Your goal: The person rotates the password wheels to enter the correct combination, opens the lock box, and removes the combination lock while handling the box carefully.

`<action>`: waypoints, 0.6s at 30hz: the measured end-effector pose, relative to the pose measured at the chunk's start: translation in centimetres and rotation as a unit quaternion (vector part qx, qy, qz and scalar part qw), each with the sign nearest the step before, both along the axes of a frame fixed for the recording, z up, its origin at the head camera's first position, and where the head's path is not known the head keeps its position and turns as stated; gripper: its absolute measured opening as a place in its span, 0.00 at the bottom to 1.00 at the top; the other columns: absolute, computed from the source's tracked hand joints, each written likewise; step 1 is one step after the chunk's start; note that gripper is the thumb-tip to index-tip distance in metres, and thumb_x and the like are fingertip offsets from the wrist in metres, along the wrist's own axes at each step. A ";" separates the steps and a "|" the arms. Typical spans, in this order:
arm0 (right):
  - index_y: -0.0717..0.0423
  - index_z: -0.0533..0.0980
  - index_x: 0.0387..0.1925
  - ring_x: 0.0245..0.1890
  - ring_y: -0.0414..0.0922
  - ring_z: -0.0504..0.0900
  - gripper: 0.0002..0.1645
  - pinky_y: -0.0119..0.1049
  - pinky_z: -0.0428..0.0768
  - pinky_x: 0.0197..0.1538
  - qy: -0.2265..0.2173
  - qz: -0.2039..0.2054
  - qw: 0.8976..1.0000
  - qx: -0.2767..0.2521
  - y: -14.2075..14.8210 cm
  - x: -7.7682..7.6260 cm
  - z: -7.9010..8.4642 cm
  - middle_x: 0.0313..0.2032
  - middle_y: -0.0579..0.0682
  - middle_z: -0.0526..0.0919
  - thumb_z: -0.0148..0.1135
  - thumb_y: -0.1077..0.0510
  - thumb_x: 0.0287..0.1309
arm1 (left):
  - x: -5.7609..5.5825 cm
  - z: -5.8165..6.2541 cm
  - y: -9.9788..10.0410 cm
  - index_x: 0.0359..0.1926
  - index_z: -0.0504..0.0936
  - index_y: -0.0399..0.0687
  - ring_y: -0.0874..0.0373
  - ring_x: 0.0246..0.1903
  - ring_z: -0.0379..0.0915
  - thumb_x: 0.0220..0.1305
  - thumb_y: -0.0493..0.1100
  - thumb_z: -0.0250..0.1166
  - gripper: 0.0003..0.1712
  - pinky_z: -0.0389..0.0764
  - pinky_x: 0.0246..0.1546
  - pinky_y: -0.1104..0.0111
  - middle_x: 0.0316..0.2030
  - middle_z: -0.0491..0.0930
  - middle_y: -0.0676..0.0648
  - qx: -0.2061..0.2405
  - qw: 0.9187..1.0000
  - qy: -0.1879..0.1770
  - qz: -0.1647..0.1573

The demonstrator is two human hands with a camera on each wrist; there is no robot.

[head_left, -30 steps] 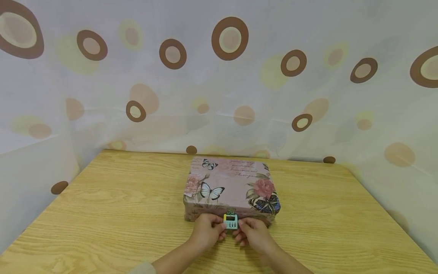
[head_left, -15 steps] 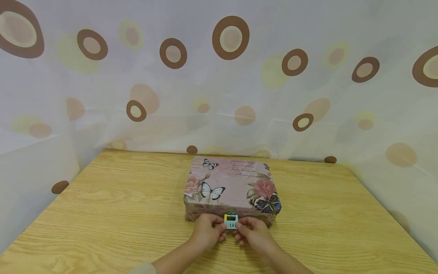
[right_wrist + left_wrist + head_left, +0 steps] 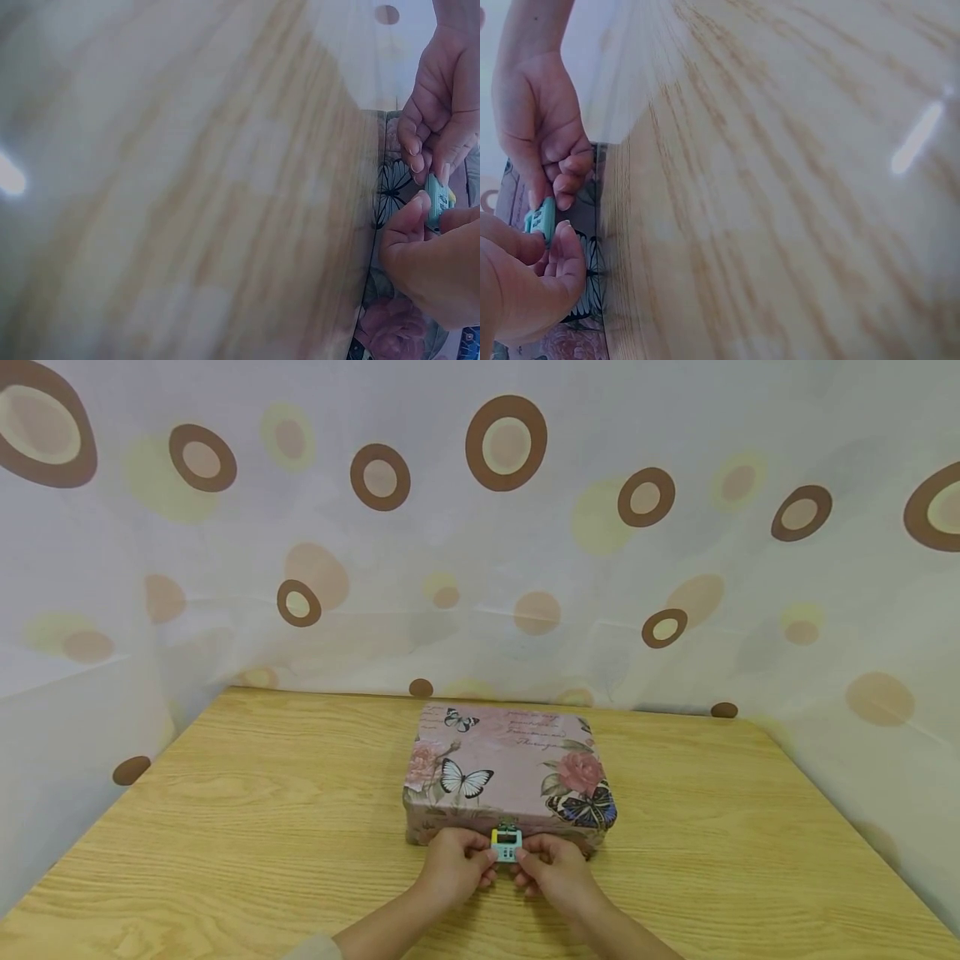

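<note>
A light blue combination padlock [image 3: 506, 853] with a yellow part hangs at the front clasp [image 3: 507, 826] of a closed pink box [image 3: 510, 777] printed with butterflies and roses. My left hand [image 3: 450, 868] pinches the padlock's left side between thumb and fingers. From the right, my right hand [image 3: 558, 870] pinches the other side, its thumb over the rightmost number dial. Both wrist views show the padlock [image 3: 541, 219] between the two hands, its dials partly visible. Fingers hide its back and side edges.
The box stands on a wood-grain table [image 3: 262, 793], near its back edge. A pale curtain [image 3: 585, 568] with brown and yellow circles hangs behind the table and along both sides.
My right thumb has shifted slightly left, onto the dials, and covers more of the right one. The left hand keeps its hold, and the box stays put.
</note>
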State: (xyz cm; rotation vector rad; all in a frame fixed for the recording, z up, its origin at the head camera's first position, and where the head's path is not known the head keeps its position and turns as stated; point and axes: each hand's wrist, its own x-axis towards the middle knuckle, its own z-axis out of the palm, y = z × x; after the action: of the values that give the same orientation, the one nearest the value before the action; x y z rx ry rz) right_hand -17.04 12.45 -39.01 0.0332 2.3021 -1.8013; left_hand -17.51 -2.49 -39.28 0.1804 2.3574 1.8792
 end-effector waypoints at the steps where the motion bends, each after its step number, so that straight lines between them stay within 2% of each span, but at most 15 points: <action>1: 0.75 0.69 0.39 0.22 0.36 0.74 0.13 0.27 0.76 0.26 0.002 0.000 1.000 0.003 0.0 0.0 0.0 0.25 0.50 0.79 0.49 0.64 0.61 | 0.0 0.0 0.0 0.31 0.77 0.24 0.64 0.17 0.73 0.57 0.28 0.57 0.05 0.82 0.21 0.70 0.19 0.78 0.40 0.000 1.000 0.001 0.000; 10: 0.74 0.70 0.38 0.21 0.36 0.74 0.14 0.27 0.76 0.24 0.009 0.009 1.000 0.019 0.0 0.0 0.0 0.24 0.49 0.77 0.47 0.63 0.62 | 0.1 0.0 0.0 0.30 0.77 0.25 0.64 0.18 0.73 0.56 0.28 0.58 0.05 0.82 0.21 0.70 0.19 0.79 0.40 -0.003 1.000 0.010 -0.002; 18: 0.75 0.69 0.40 0.22 0.36 0.74 0.15 0.28 0.76 0.25 -0.007 0.010 1.000 0.001 0.1 0.0 -0.1 0.24 0.49 0.78 0.45 0.63 0.64 | 0.1 0.1 0.0 0.30 0.77 0.25 0.63 0.18 0.74 0.57 0.28 0.58 0.06 0.82 0.21 0.70 0.19 0.79 0.40 -0.005 1.000 0.007 -0.003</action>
State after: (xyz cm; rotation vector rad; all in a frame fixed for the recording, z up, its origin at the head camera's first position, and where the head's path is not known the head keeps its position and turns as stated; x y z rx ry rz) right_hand -17.01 12.52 -39.09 0.0237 2.2866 -1.7839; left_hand -17.44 -2.53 -39.21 0.2001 2.3720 1.8704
